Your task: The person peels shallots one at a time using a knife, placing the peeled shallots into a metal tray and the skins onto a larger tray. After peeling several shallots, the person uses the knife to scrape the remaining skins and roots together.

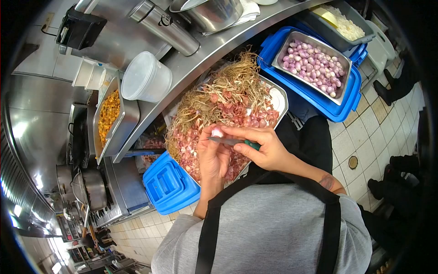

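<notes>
My left hand [212,157] pinches a small pale shallot [217,132] between thumb and fingers. In my right hand [263,145] is a paring knife [225,140] with a green handle, its blade lying against or just below the shallot. The fingertips of both hands meet around the shallot. Beneath them is a large tray [284,106] heaped with reddish shallot skins [237,116] and dry, stringy roots [200,102]. To the right, a metal pan [279,64] of peeled purple shallots [315,66] rests on a blue lid [340,112].
A steel counter [182,75] curves along the far side, bearing a white tub [146,77], a steel flask [166,29] and a pot [210,13]. Another blue lid [171,182] sits at left. A grey bin [351,43] holds white pieces. Other people's legs [399,82] show at right.
</notes>
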`<state>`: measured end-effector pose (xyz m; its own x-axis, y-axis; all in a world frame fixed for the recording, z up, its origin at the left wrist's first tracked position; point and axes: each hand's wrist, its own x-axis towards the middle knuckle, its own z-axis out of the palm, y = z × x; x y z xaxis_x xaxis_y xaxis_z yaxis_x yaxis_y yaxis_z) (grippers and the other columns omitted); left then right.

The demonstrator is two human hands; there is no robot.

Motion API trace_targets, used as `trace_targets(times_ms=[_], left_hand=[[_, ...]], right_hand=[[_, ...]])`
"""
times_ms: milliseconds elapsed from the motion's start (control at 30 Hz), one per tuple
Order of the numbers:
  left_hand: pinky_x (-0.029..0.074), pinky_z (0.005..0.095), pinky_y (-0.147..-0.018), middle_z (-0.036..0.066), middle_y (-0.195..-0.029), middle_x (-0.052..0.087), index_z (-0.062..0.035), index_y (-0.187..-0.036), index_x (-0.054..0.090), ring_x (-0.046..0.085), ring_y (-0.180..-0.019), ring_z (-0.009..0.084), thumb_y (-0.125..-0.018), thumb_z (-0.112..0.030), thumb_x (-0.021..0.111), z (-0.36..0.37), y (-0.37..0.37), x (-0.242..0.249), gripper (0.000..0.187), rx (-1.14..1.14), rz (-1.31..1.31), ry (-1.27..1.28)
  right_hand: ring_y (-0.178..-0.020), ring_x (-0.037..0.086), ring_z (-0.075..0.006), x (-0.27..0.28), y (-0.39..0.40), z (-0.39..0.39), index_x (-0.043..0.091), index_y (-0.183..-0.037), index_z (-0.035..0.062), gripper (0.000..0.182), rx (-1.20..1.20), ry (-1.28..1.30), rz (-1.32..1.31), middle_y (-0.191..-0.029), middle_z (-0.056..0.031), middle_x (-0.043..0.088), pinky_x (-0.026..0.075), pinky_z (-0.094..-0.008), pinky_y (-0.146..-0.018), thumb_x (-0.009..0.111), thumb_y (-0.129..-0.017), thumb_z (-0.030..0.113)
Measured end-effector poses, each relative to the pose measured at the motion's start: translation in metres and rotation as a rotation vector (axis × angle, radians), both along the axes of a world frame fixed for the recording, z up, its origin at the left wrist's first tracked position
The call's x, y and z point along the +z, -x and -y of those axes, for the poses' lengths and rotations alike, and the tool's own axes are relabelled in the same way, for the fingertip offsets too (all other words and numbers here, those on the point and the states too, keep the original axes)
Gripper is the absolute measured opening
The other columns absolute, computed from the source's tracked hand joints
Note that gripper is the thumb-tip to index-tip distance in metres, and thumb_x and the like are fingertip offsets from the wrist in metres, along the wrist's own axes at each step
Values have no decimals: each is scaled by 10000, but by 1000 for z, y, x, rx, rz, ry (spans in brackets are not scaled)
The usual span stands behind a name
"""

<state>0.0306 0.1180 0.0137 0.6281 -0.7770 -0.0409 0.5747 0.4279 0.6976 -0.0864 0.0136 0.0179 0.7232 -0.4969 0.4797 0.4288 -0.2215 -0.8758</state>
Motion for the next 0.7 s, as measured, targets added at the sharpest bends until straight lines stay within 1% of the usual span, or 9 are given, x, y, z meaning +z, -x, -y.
trace_targets(times_ms=[33,133,233,333,400,433,533,633,700], left_hand=[[493,308,-842,89,-1020,583,-24,-1042,543,577,-944,186,-776,-98,683,0,3,-1,310,-9,-2,23],[491,317,-837,89,-1018,583,-25,-1044,544,571,-953,189,-775,-116,689,1,8,-3,319,-28,4,68],[490,320,-829,88,-1015,583,-23,-1045,544,568,-957,191,-779,-122,685,2,11,-2,317,-40,17,63],[490,317,-823,92,-1012,586,-14,-1054,543,574,-943,193,-785,-113,677,1,8,-2,317,-78,-1,55],[494,315,-816,103,-1017,589,-2,-1071,543,583,-921,197,-787,-99,672,-1,5,-2,327,-112,-18,45],[497,316,-812,110,-1021,591,5,-1080,543,589,-910,199,-784,-89,672,-2,2,-1,336,-116,27,25],[505,319,-801,131,-1036,595,22,-1104,542,603,-884,204,-777,-64,671,-4,-6,4,362,-126,141,-27],[510,323,-797,147,-1058,594,33,-1116,540,608,-888,208,-772,-50,670,-4,-8,8,377,-134,214,-40],[510,328,-801,152,-1071,592,34,-1120,537,606,-903,211,-774,-48,668,-6,-7,8,379,-138,258,-32]], right_hand=[[-844,631,-176,0,0,-1,567,-1162,23,362,3,4,7,-1058,-120,635,468,-245,-685,601,-802,40],[-713,621,-202,-2,0,0,587,-1154,62,352,-41,38,10,-864,-128,645,480,-294,-659,589,-804,34],[-699,611,-201,4,6,1,606,-1133,70,331,-32,45,-96,-810,-130,633,476,-278,-651,583,-806,27],[-679,588,-148,3,6,3,608,-1122,49,305,-8,9,-60,-793,-89,645,463,-258,-629,577,-820,31],[-626,537,-88,4,7,3,599,-1132,41,291,161,-299,-68,-753,-43,627,435,-232,-572,563,-844,43],[-600,512,-57,4,7,4,595,-1137,37,285,246,-453,-72,-734,-20,618,420,-218,-543,556,-856,49],[-555,426,3,1,11,9,582,-1157,39,275,378,-607,-143,-703,27,567,349,-173,-475,523,-889,65],[-516,384,15,0,8,8,581,-1164,55,275,381,-635,-108,-689,31,529,293,-148,-445,510,-900,74],[-545,411,6,-1,8,11,580,-1160,46,273,309,-665,-101,-731,16,567,322,-154,-467,512,-897,72]])
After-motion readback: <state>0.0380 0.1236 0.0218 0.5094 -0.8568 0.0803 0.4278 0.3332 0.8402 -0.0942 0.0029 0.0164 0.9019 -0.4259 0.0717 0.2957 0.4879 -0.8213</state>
